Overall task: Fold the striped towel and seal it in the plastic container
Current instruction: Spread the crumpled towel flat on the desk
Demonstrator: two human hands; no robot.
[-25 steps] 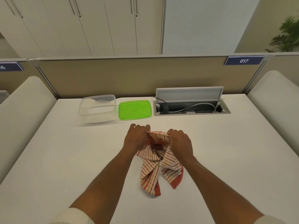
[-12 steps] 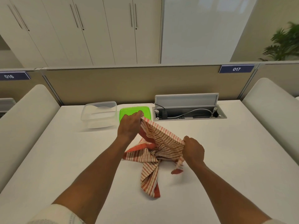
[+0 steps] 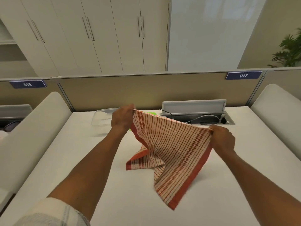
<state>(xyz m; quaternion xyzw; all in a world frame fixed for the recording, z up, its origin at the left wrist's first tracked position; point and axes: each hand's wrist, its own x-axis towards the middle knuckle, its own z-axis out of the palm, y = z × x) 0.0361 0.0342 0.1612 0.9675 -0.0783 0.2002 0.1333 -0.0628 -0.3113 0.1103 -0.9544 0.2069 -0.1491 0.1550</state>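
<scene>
I see left hand [image 3: 122, 119] pinching striped towel [image 3: 169, 144] corner, frame centre | right hand [image 3: 223, 139] pinching opposite corner | towel stretched, lower end on table [image 3: 65, 160] | plastic container [image 3: 101, 119] behind left hand.

The green lid [image 3: 151, 113] is almost wholly covered by the raised towel [image 3: 169, 144]; only slivers are seen at centre frame. The right end of the clear container [image 3: 101, 121] is hidden behind the left hand [image 3: 122, 119]. The plant [image 3: 290, 49] is cut off by the right edge.
</scene>
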